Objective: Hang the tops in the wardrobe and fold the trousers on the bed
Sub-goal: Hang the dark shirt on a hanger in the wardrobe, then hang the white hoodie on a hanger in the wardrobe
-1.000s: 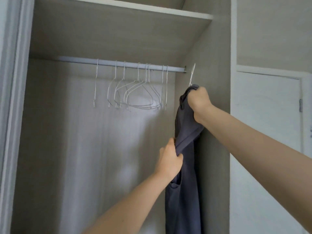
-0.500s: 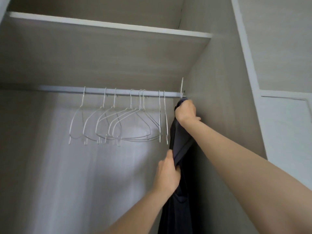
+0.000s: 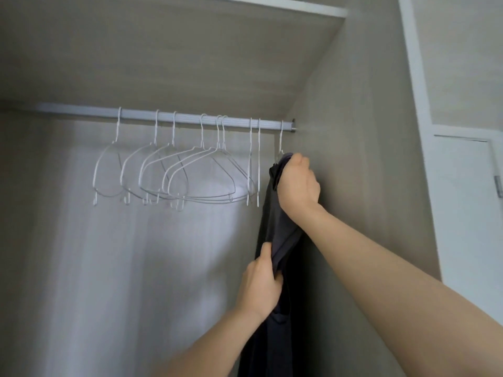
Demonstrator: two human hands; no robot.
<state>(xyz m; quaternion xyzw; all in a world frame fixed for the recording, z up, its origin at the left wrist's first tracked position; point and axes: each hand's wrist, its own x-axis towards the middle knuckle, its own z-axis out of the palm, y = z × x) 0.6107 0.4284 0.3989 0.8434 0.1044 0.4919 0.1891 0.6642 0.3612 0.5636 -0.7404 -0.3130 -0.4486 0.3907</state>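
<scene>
Head view: a dark top (image 3: 272,213) hangs at the right end of the rail (image 3: 163,119), close against the wardrobe's right wall (image 3: 353,186). Its white wire hanger (image 3: 280,142) has its hook over the rail, just short of the rail's end bracket. The right hand (image 3: 298,183) is curled around the top's upper part right under that hook, gripping cloth and, as far as can be seen, the hanger neck with it. Lower down, the left hand (image 3: 261,281) pinches a fold of the top between thumb and fingers, and the cloth runs taut and slanted between the 2 hands. The rest of the top drops straight down past the left wrist and out of the bottom of the frame.

To the left of the top, 8 empty hangers (image 3: 190,172) hang along the rail, all white wire; the 2 nearest the top are seen edge-on, the others are turned and overlap. A shelf (image 3: 190,50) sits above the rail. To the right of the wardrobe a white door (image 3: 468,200) shows with a hinge at its edge.
</scene>
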